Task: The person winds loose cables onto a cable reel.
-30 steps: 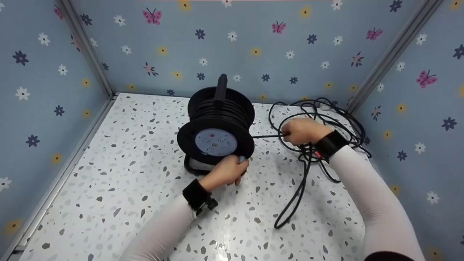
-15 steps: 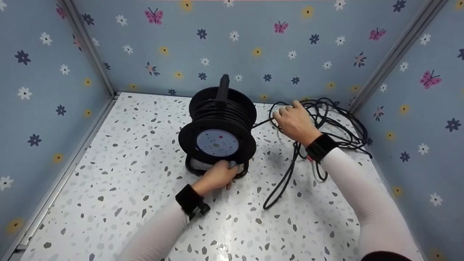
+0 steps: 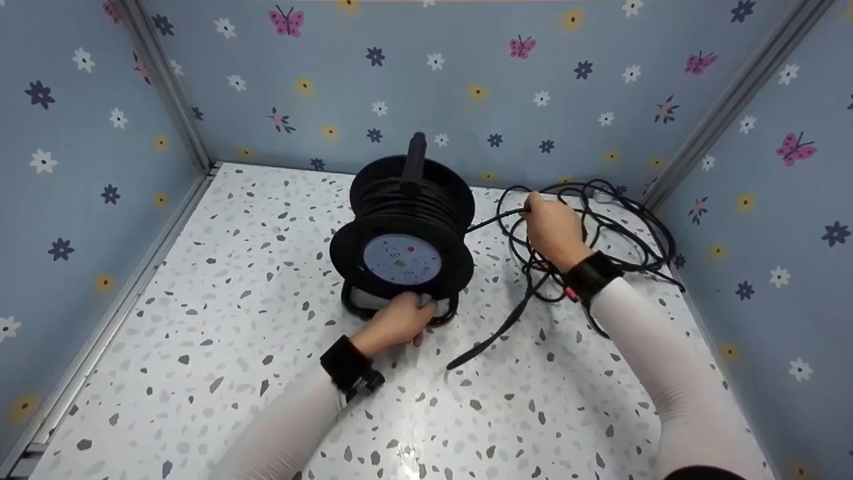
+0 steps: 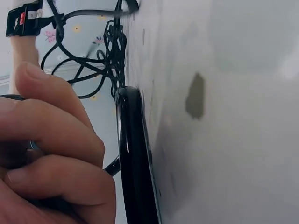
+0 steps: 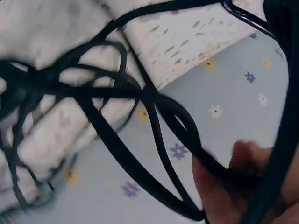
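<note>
A black cable reel (image 3: 403, 225) stands on the floor, dark cable wound on its drum and a pale socket plate (image 3: 402, 260) on its front. My left hand (image 3: 398, 320) holds the grey winding knob (image 3: 425, 299) low on the front disc; curled fingers (image 4: 60, 135) mostly hide it in the left wrist view. To the right, my right hand (image 3: 556, 232) grips the black cable (image 3: 496, 219), which runs taut to the drum. In the right wrist view cable strands (image 5: 135, 168) cross before that hand (image 5: 243, 191), partly covering it.
Loose, tangled cable (image 3: 656, 233) lies at the back right, near the wall. One folded loop (image 3: 490, 343) stretches toward the front. The reel has an upright carrying handle (image 3: 414, 163) and a tubular foot (image 4: 133, 154). Flower-patterned walls (image 3: 466, 67) enclose the speckled floor (image 3: 220, 320).
My right hand has moved up and slightly back along the cable, now drawn at a slant. The folded loop has swung left. My left hand and the knob have shifted slightly left along the disc's lower edge.
</note>
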Demonstrator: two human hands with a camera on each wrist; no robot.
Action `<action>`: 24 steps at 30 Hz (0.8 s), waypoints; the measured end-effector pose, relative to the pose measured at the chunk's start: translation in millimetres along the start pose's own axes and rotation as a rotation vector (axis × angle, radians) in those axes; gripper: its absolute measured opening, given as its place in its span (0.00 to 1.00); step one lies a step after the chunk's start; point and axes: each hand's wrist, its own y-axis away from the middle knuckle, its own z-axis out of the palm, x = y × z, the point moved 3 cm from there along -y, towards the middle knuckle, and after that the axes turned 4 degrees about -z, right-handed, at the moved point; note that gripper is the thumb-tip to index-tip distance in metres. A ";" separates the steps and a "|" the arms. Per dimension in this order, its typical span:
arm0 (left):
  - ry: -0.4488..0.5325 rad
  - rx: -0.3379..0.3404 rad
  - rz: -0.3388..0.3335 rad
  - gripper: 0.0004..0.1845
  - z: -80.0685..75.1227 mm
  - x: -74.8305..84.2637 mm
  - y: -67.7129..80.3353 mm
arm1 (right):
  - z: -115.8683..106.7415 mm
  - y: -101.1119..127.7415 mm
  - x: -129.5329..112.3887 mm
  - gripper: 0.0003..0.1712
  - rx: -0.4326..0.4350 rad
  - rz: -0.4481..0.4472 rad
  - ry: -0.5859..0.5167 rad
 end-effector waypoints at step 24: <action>0.004 -0.017 0.002 0.25 -4.7 -8.6 4.2 | -48.7 8.7 78.7 0.28 -0.230 0.057 0.063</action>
